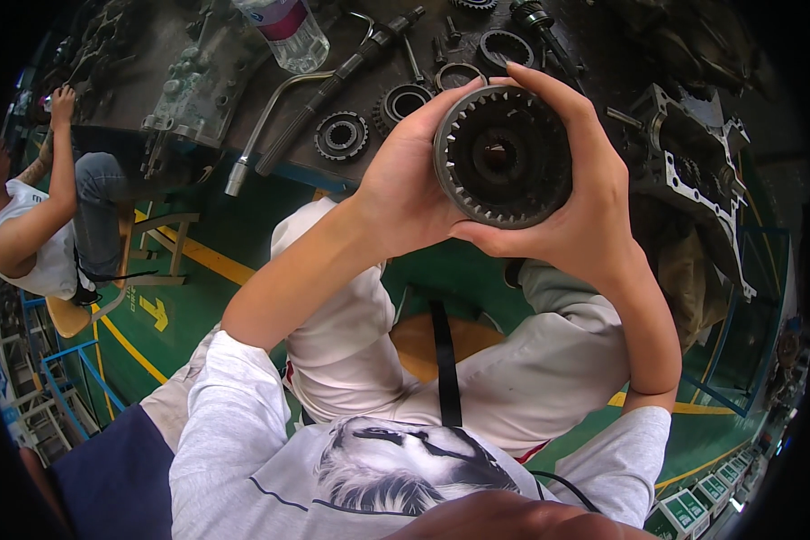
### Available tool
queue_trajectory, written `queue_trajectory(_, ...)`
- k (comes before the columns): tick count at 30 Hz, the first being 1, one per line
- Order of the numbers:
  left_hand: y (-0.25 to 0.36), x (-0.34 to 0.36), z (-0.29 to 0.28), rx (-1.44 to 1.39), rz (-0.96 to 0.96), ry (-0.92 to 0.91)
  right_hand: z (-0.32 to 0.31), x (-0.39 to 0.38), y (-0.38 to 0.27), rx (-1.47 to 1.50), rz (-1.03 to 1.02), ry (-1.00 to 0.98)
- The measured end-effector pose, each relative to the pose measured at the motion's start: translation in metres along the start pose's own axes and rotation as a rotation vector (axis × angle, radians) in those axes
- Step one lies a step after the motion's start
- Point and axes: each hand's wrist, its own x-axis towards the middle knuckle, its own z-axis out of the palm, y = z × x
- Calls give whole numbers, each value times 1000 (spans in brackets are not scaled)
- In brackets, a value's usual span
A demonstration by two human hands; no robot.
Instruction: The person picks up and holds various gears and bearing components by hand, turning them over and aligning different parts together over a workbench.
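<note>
A dark steel toothed cylindrical gear sleeve (499, 193) is held up in front of me, its hollow end facing the camera. My left hand (400, 180) is closed round its left side, fingertips partly hidden behind it. My right hand (585, 180) grips it from the right, index finger curled over the top and thumb under the lower edge. Just beyond lie a bearing ring (402, 99), a flat gear ring (340, 137), two dark rings (506, 47) and small bolts. A long splined shaft (315, 117) and a bent metal wrench (259, 135) lie to their left.
On the dark bench (261, 99) stand a water bottle (292, 49) and a metal casting (189, 94). An open housing (693, 171) is at the right. A co-worker (45, 225) sits on a chair at the left. Below is green floor (180, 333) with yellow lines.
</note>
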Motion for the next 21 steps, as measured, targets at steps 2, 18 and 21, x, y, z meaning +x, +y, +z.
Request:
queue_trajectory(2,0,0,-4,-26,-45,25,1,-1,1,21,40,-9)
queue_trajectory(18,1,1,-11,-189,-54,0,-2,2,4,-43,63,-94)
queue_trajectory(21,0,1,-12,-219,-60,-52,-4,3,3,-61,69,-111)
